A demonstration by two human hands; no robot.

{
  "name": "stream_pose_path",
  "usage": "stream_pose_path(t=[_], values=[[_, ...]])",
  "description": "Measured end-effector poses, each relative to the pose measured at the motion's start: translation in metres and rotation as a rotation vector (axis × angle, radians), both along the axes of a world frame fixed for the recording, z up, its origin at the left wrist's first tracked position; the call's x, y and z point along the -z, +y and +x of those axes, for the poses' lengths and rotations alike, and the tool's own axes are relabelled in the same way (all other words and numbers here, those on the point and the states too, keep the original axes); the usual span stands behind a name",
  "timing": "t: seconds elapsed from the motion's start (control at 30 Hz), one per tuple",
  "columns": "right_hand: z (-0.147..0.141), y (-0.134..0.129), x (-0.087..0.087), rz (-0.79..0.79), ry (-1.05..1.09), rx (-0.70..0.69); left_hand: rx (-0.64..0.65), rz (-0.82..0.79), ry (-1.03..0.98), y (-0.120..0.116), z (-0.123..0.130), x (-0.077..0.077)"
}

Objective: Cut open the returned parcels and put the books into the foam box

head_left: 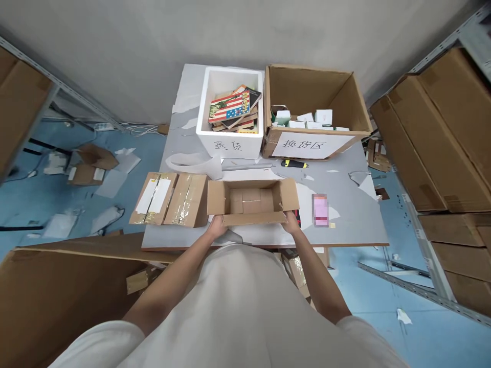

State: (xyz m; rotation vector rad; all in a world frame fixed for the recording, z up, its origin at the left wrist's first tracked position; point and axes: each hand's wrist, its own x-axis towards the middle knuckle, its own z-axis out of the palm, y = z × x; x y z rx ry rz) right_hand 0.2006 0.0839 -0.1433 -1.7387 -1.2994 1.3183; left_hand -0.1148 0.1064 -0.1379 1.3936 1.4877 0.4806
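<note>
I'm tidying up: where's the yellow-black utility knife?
Head view, right of centre: the yellow-black utility knife lies on the grey tabletop, before the large brown cardboard box.

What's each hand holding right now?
Left hand: holding the open cardboard box at its near left corner.
Right hand: holding the same box at its near right corner.

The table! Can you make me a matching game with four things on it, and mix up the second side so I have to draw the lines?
Things:
1. Knife
2. Foam box
3. Small cardboard box
4. Two cartons at the left

Clues:
A. Closed, with shiny tape
B. Black and yellow
C. White, with books inside
D. Flaps open, between the left hand and the right hand

Right pairs: 1-B, 2-C, 3-D, 4-A
</note>
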Motion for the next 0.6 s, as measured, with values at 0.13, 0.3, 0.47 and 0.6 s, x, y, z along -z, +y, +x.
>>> stream_pose_path(t=[0.13,0.3,0.47,0.6], values=[[-0.006,0.0,-0.004,0.007,0.062,0.001,-0.037,0.004,-0.028,-0.002,0.001,0.001],[-0.006,-0.018,-0.013,0.016,0.125,0.093,-0.169,0.084,-0.082,-0.01,-0.004,-0.014],[-0.002,-0.027,-0.023,0.081,0.023,0.123,-0.136,0.114,-0.103,-0.018,-0.001,-0.023],[-0.005,-0.031,-0.021,0.073,-0.06,0.178,-0.065,0.079,-0.117,-0.014,0.009,-0.018]])
